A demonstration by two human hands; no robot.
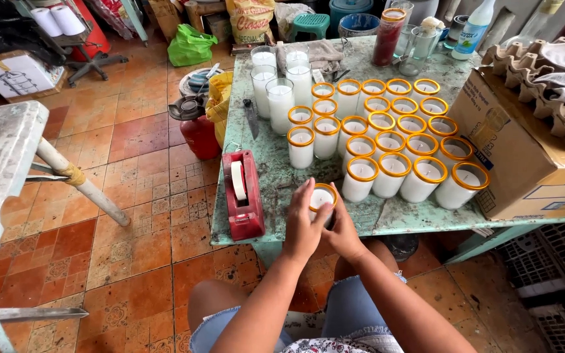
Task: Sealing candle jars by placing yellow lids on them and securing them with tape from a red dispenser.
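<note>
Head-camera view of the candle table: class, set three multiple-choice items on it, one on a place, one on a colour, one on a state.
1. The red tape dispenser sits where?
A on the floor
B on the table's left edge
C on the cardboard box

2. The rims of the grouped candle glasses are
A blue
B green
C orange

3. The candle glass nearest the person is
A held by both hands
B tipped over
C untouched

Answers: 1 B, it rests beside the table edge; 2 C, orange bands ring the tops; 3 A, left hand and right hand wrap it.

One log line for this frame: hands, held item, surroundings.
left hand: on candle glass | right hand: same glass | beside: red tape dispenser | behind: yellow-rimmed candles
</note>
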